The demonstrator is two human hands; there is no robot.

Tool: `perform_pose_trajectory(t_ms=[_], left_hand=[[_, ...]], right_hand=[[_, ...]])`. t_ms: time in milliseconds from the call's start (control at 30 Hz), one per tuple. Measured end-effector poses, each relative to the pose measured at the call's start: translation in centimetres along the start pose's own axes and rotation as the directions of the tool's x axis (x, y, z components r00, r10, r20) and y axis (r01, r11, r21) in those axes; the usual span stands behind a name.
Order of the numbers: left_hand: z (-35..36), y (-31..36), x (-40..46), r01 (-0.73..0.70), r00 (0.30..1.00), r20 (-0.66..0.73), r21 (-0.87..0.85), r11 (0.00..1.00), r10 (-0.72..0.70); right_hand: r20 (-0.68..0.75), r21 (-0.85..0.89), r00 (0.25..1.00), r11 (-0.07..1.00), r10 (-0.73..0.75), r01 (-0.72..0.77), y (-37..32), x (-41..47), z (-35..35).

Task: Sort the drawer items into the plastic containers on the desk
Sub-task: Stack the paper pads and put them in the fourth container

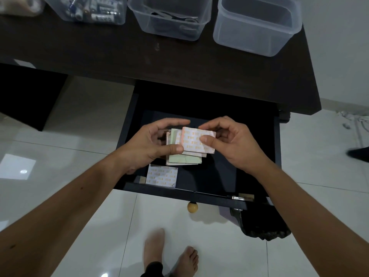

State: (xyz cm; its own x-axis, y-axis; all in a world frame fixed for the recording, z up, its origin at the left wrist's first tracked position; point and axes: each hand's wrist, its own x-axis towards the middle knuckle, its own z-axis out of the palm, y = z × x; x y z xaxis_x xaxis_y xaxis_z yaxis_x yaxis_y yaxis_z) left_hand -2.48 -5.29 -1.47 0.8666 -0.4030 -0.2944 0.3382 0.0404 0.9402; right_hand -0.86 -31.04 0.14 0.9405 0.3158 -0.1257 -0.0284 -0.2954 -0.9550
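A dark table (pixel 179 62) fills the upper part of the view, above a pale tiled floor (pixel 60 148). Along its far edge stand 3 clear plastic containers: the left container (pixel 89 9) holds batteries and small bits, the middle container (pixel 171 19) holds what look like metal tools, and the right container (pixel 257 27) shows nothing inside that I can make out. Below the table edge the black drawer (pixel 229 176) is pulled open, its round pale knob (pixel 192 207) at the front. Over the drawer, the left hand (pixel 151 144) grips a stack of folded papers (pixel 183 156), thumb pressed on top. The right hand (pixel 231 140) pinches a pink printed packet (pixel 194 139) lying on that stack, thumb over it and fingers behind. The hands are close together, both clamped on the bundle. A second printed packet (pixel 161 175) lies flat on the drawer bottom near the front wall, just below the stack.
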Motion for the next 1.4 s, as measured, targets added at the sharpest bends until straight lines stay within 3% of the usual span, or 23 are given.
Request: perform_pose_trajectory(t_ms=[433,533,667,867,1033,1400], left_hand=[[0.2,0.7,-0.2,-0.020,0.998,-0.060,-0.015,1.000,0.019],[-0.1,1.2,-0.4,-0.026,0.996,-0.092,-0.048,0.999,0.021],[-1.6,2.3,0.1,-0.097,0.986,-0.128,0.054,0.994,0.104],[-2.4,2.8,1.3,-0.099,0.984,-0.144,0.036,0.994,0.103],[-2.3,2.6,1.6,-0.079,0.985,-0.160,-0.066,0.995,0.068],[-2.3,2.9,1.3,-0.082,0.989,-0.128,-0.087,0.993,0.071]], right_hand=[[-0.018,-0.064,1.000,0.998,-0.025,0.024,-0.4,0.4,1.3],[-0.060,0.045,0.998,0.999,-0.017,0.020,-0.3,-0.2,1.1],[-0.043,0.324,0.985,0.935,0.169,-0.146,1.3,-1.5,0.7],[0.187,0.068,0.969,0.982,0.159,-0.174,2.7,-1.5,2.4],[0.382,-0.233,0.896,0.962,0.227,-0.144,3.2,-1.3,4.1],[0.433,-0.456,0.850,0.886,0.300,-0.081,2.1,1.0,5.8]])
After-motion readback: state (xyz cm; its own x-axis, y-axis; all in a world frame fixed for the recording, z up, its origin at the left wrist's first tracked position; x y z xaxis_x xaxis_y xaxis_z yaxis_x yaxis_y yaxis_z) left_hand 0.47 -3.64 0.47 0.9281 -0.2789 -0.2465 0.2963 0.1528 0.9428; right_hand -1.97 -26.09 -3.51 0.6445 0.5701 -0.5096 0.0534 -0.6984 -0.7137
